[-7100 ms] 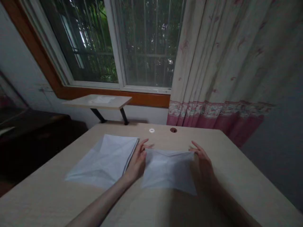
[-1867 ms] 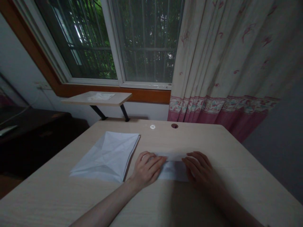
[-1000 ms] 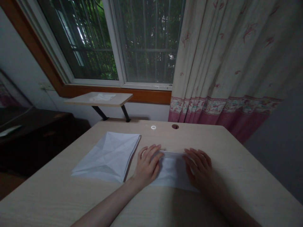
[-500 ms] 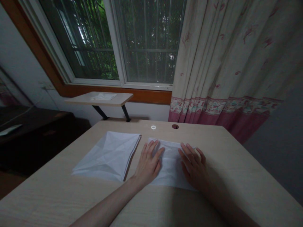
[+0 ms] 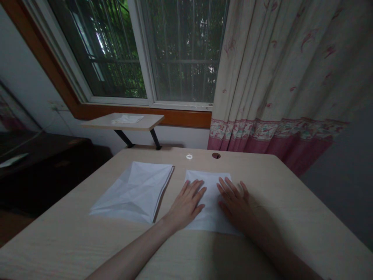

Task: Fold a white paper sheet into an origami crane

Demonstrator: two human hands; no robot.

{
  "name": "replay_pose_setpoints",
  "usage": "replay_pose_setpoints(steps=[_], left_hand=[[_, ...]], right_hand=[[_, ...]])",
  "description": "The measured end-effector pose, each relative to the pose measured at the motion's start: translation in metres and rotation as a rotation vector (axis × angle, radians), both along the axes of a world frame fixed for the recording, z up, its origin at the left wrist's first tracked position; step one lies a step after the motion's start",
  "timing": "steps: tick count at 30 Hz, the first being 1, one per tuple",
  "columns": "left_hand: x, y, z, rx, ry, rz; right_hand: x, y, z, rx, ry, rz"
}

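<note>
A white folded sheet (image 5: 212,210), perhaps thin cloth or soft paper, lies flat on the table in front of me. My left hand (image 5: 188,202) rests on its left side with fingers spread. On its right side lies my right hand (image 5: 234,202), palm down, fingers apart. Parts of the sheet's side edges are hidden under both hands. To the left of my left hand sits a stack of similar white folded sheets (image 5: 136,190), creased on top and apart from the sheet I touch.
The pale wooden table (image 5: 291,217) has a white ring (image 5: 189,156) and a brown cable hole (image 5: 216,156) near its far edge. A raised shelf (image 5: 101,122) at the back left bears a crumpled white piece (image 5: 128,119). A patterned curtain (image 5: 262,97) hangs behind.
Both hands have slid slightly toward me over the sheet, and the left one also a little to the right. The sheet's far edge now shows more fully and looks flatter.
</note>
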State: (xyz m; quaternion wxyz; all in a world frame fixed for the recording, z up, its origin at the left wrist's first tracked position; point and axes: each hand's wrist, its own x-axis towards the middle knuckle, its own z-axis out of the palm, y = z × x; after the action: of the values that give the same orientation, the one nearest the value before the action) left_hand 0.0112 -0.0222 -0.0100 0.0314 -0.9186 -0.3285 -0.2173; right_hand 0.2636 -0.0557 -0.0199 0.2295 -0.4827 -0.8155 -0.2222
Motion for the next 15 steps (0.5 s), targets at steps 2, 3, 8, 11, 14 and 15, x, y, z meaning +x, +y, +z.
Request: replay_pose_setpoints(steps=[2,3,8,11,14,15], left_hand=[[-0.001,0.001,-0.003,-0.027,0.019,-0.003],[-0.001,0.001,-0.004,-0.041,0.023,-0.005],[-0.002,0.001,-0.005,-0.099,0.031,-0.010],[-0.002,0.001,-0.003,-0.127,0.029,-0.022],[-0.002,0.000,-0.002,-0.145,0.034,-0.033],[-0.002,0.000,-0.002,-0.145,0.036,-0.036]], right_hand=[[0.001,0.001,-0.003,-0.005,-0.006,0.005],[0.002,0.001,-0.005,-0.010,-0.008,0.011],[0.004,0.003,-0.013,-0.054,0.014,0.020],[0.007,0.004,-0.019,-0.116,-0.013,0.016],[0.011,0.006,-0.025,-0.186,-0.032,0.027],[0.013,0.007,-0.027,-0.203,-0.028,0.033]])
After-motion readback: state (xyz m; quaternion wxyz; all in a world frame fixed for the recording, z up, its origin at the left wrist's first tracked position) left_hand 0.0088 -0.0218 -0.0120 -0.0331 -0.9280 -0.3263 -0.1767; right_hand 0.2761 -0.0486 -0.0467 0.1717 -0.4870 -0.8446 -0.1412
